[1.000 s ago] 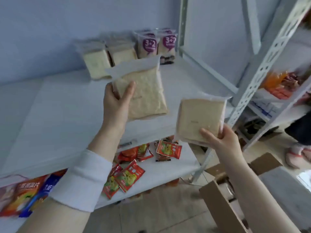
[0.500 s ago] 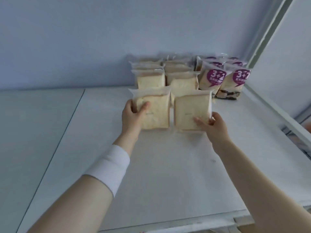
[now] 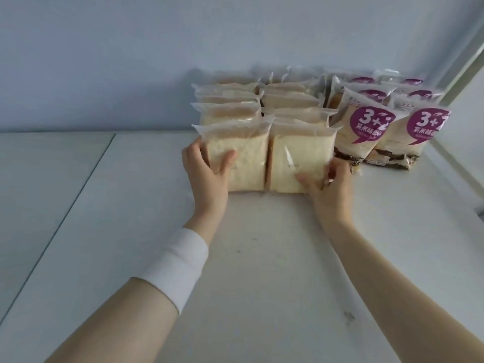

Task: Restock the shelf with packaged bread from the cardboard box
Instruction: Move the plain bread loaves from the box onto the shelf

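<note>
Two clear-wrapped bread packs stand upright side by side on the white shelf board (image 3: 262,258), at the front of two rows of the same bread. My left hand (image 3: 207,176) grips the left bread pack (image 3: 246,158) at its lower left corner, thumb across its face. My right hand (image 3: 330,187) holds the right bread pack (image 3: 296,155) at its lower right corner. Both packs touch the board and lean against the packs behind them. The cardboard box is out of view.
To the right of the plain bread stand rows of purple-labelled "3+2" bread packs (image 3: 364,132), close to my right hand. A blue-grey wall (image 3: 131,61) closes the back. A shelf upright (image 3: 468,56) rises at the far right. A seam (image 3: 78,184) splits the board on the left.
Both hands carried the two packs from in front of the shelf up onto the board and pushed them back against the rows. The camera moved closer, so the lower shelves and box left view.
</note>
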Tool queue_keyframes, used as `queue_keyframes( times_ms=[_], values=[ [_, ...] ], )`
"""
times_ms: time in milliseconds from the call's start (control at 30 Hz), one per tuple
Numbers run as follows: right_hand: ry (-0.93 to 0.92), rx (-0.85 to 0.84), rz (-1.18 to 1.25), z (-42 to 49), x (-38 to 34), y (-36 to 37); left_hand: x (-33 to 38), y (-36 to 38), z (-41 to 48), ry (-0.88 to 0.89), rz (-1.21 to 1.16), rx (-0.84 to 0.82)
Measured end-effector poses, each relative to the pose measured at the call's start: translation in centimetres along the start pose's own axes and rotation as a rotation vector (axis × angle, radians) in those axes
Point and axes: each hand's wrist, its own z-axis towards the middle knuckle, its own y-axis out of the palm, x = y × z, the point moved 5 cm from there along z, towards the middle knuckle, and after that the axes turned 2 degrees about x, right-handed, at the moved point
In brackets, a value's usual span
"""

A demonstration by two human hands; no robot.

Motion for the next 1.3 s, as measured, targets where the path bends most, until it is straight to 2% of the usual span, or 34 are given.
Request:
queue_keyframes(
  times_ms=[67, 167, 267, 333, 367, 433, 533, 600, 667, 800, 900, 1000, 1133, 1300],
  values=[
    [-0.029, 0.007, -0.139, -0.5, -0.6, -0.1, 0.4, -0.2, 0.0, -0.006, -0.007, -0.03],
    [0.031, -0.079, -0.254, -1.4, -1.4, 0.2, 1.2, -0.7, -0.1, 0.001, 0.038, -0.096],
    [0.105, -0.12, -0.299, -3.1, -2.7, -0.6, 2.4, -1.5, -0.7, 0.015, 0.197, -0.132],
    [0.06, -0.132, -0.441, -5.3, -3.5, -2.4, 3.4, -2.7, -1.8, 0.044, 0.333, -0.143],
    [0.02, -0.146, -0.549, -6.6, -3.8, -3.4, 3.9, -3.3, -2.7, 0.105, 0.401, -0.166],
    [-0.039, -0.177, -0.763, -9.3, -3.8, -5.5, 5.4, -3.5, -5.2, 0.339, 0.547, -0.278],
    [-0.043, -0.254, -1.037, -13.1, -3.0, -9.2, 7.9, -1.6, -11.0, 0.718, 0.743, -0.615],
    [0.016, -0.288, -1.154, -15.6, -2.4, -12.5, 9.5, 0.0, -15.2, 0.843, 0.829, -0.825],
    [0.088, -0.294, -1.226, -17.9, -1.7, -16.4, 11.6, 1.4, -19.7, 0.926, 0.896, -0.962],
    [0.199, -0.27, -1.317, -22.6, 0.2, -25.3, 16.9, 4.0, -29.2, 1.049, 0.897, -1.097],
    [0.304, -0.226, -1.329, -26.5, 2.7, -32.6, 21.2, 5.9, -38.0, 1.213, 0.765, -1.128],
    [0.421, -0.163, -1.32, -31.4, 6.5, -39.7, 23.8, 7.7, -47.7, 1.277, 0.606, -1.182],
    [0.656, -0.144, -1.266, -38.7, 13.2, -46.7, 23.3, 9.4, -59.3, 1.39, 0.563, -1.351],
    [0.909, -0.185, -1.207, -45.5, 21.6, -50.6, 17.7, 12.6, -67.9, 1.351, 0.651, -1.613]
  ],
)
